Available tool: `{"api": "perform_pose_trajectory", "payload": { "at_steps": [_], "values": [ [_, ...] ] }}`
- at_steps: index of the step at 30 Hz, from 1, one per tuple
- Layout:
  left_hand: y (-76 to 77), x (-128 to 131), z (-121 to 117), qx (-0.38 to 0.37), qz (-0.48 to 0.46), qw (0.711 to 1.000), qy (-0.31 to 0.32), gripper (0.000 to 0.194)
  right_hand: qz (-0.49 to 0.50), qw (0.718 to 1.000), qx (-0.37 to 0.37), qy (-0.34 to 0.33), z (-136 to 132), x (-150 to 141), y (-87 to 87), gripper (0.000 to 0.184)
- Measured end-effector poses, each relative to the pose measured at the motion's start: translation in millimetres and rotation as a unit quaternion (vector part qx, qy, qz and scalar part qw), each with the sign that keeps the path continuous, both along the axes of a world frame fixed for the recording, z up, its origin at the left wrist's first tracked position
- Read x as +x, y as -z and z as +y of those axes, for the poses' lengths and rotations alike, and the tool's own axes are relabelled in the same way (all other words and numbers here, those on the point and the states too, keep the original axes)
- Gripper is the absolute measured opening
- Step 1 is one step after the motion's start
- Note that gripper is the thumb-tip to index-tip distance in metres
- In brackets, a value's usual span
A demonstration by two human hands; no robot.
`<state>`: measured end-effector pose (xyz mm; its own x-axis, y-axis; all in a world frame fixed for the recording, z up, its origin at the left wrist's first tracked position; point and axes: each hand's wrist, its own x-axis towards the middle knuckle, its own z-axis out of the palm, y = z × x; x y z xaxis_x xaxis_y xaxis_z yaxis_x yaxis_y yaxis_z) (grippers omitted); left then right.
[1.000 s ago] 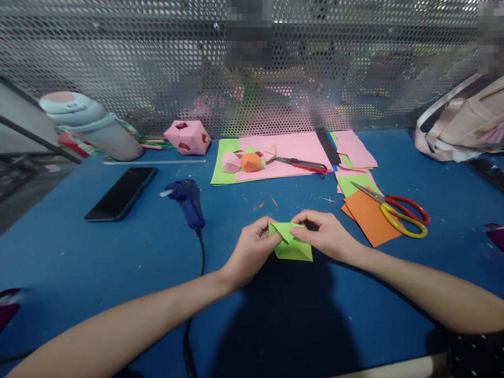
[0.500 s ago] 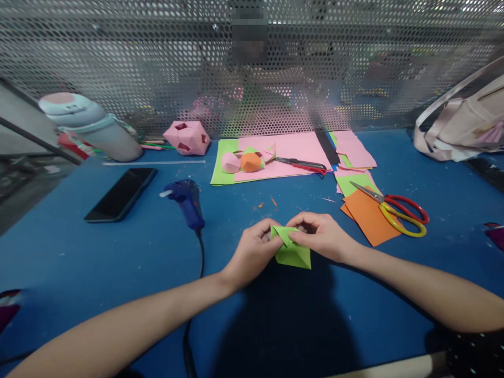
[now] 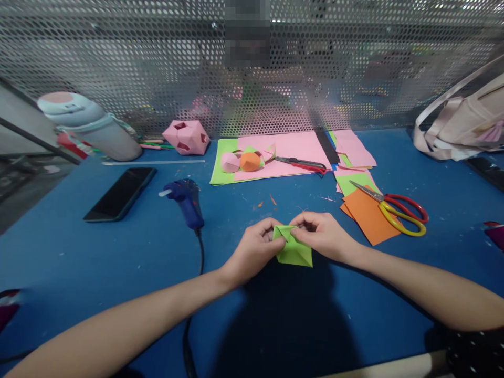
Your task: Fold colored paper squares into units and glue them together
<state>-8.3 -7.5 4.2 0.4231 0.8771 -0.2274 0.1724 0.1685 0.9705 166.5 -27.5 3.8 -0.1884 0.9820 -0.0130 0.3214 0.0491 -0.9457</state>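
A small piece of green folded paper [image 3: 295, 254] is held between both hands, over the near middle of the blue table. My left hand [image 3: 258, 245] pinches its left side, the thumb lying across a folded flap. At the upper right edge, my right hand [image 3: 321, 232] grips the same paper between thumb and fingers. Creases run over the paper's face toward its lower corners. The fingertips behind the paper are partly hidden.
A blue glue gun [image 3: 185, 199] with a cord lies left, near a phone [image 3: 121, 194]. Scissors [image 3: 394, 207] rest on orange paper [image 3: 368, 218] at right. Behind are a utility knife [image 3: 301, 164], pink sheets [image 3: 287, 144], a pink paper ball [image 3: 187, 137] and a bottle [image 3: 102, 131].
The green paper has shifted very slightly right and its top flap lies a little differently under the thumbs. Both hands keep their grip; the other things stay put.
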Motion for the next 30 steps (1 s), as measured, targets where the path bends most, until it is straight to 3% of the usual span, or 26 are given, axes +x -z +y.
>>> {"api": "perform_pose_trajectory", "payload": {
  "at_steps": [6, 14, 20, 25, 30],
  "values": [
    [-6.4, 0.6, 1.0, 0.013, 0.014, 1.0, 0.016, 0.01, -0.039, 0.998, 0.043, 0.001, -1.5, 1.3, -0.3, 0.011],
    [-0.2, -1.9, 0.8, 0.021, 0.028, 0.999, 0.008, 0.015, -0.047, 0.996, 0.071, -0.007, -1.8, 1.3, 0.9, 0.012],
    [0.9, -1.5, 0.1, 0.025, 0.027, 0.999, 0.002, 0.016, -0.086, 0.988, 0.132, -0.001, -1.5, 0.6, 3.0, 0.013],
    [-2.5, -4.3, 1.6, 0.086, 0.043, 0.995, 0.009, 0.023, -0.098, 0.977, 0.191, -0.005, -0.6, 1.5, 6.0, 0.015],
    [-4.4, -6.2, 2.1, 0.144, 0.093, 0.985, 0.004, 0.024, -0.11, 0.98, 0.168, -0.005, -0.5, 2.2, 5.1, 0.013]
  ]
}}
